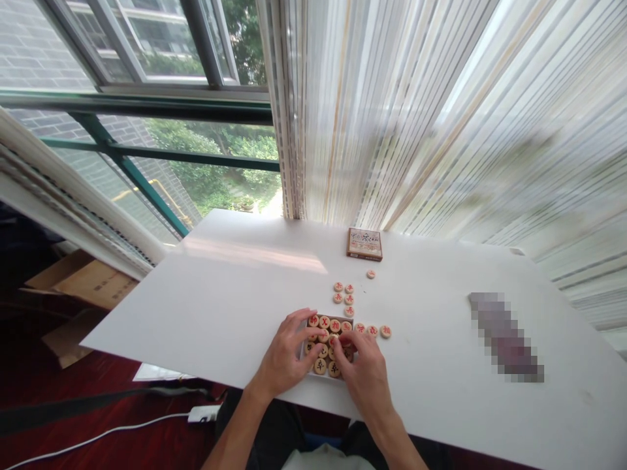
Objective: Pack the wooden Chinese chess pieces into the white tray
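A shallow white box [353, 323] at the table's near edge holds rows of round wooden Chinese chess pieces [324, 322] with red or black characters. My left hand [288, 349] lies over the box's left side, fingers spread, with the index finger and thumb reaching over the pieces. From the right, my right hand [366, 371] reaches into the box, its thumb and index finger pinched at a red-marked chess piece [334, 340]. My fingers partly hide the middle rows. Just right of the box, several loose red pieces [373, 331] form a row.
Several red pieces [349, 299] lie beyond the box, and a single piece [371, 274] sits farther off. Behind it is a printed box lid [365, 244]. A blurred-out object [507, 338] rests at the right of the white table [220, 287]. Curtains [333, 117] hang behind.
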### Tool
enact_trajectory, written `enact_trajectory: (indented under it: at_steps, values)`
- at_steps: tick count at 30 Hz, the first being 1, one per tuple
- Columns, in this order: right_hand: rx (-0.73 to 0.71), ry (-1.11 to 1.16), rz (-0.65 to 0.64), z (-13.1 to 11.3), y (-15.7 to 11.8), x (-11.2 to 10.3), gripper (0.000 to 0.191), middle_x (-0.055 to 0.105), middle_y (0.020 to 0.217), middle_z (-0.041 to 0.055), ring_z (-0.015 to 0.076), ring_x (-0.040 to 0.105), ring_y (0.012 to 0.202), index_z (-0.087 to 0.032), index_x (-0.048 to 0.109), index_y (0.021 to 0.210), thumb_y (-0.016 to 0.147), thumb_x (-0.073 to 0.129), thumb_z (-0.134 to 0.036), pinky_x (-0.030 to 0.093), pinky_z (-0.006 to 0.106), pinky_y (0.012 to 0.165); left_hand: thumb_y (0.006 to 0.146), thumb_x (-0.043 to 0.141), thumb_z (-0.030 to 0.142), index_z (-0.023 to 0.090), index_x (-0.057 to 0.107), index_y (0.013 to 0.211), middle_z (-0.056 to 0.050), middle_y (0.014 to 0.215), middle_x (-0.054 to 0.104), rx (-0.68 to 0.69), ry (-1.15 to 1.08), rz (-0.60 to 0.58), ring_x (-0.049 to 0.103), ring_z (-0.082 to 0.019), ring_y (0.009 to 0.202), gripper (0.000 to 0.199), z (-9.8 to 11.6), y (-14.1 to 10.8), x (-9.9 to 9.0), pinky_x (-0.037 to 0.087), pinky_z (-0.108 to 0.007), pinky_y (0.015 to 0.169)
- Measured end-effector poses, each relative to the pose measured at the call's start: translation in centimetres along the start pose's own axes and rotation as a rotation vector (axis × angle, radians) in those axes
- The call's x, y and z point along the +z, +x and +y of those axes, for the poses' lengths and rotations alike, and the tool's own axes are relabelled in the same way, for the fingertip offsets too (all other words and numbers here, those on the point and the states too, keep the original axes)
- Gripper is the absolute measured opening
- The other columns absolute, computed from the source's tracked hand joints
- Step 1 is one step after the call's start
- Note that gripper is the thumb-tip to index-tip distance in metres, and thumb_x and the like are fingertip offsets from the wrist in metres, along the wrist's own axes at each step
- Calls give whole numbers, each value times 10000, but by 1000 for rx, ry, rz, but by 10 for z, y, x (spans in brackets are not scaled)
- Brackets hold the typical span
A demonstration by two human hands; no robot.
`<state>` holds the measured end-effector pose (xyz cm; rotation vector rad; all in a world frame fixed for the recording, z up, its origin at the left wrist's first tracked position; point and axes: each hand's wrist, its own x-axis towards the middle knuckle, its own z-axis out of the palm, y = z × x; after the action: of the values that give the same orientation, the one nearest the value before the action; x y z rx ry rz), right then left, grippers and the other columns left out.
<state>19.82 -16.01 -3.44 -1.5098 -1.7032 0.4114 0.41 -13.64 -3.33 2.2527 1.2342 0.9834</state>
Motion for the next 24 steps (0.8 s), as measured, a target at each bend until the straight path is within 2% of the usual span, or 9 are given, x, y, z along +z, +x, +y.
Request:
enact_trajectory:
  at_steps: [5,9,15,24]
  values:
    - [-35,-41,45,1,-1,5,106,612,786,20,218,565,779,-230,585,821,925,603,-229,481,384,779,918,610,244,274,677,1130,-72,1408,521,-1,6,-2,434,-271,1363,224,0,0,0,420,-492,1141]
    - [-107,-34,72,2,-4,2,63,638,860,43,224,590,826,-229,624,943,948,565,-209,507,394,790,906,623,239,274,683,1123,-70,1397,537,6,10,4,450,-269,1356,228,-1,0,-1,434,-483,1134]
    - [-314,-105,-12,9,-12,-10,222,692,1113,68,256,587,1063,-245,667,1131,943,588,-155,495,451,948,903,608,202,268,678,1129,-73,1403,536,0,14,14,464,-268,1350,246,1,1,-1,436,-484,1136]
    - [-343,-173,-58,18,-19,-10,327,701,1209,66,262,594,1108,-251,640,1276,963,574,-185,507,447,915,932,556,190,262,672,1131,-73,1403,524,-6,11,1,447,-264,1353,241,-1,1,1,419,-495,1144]
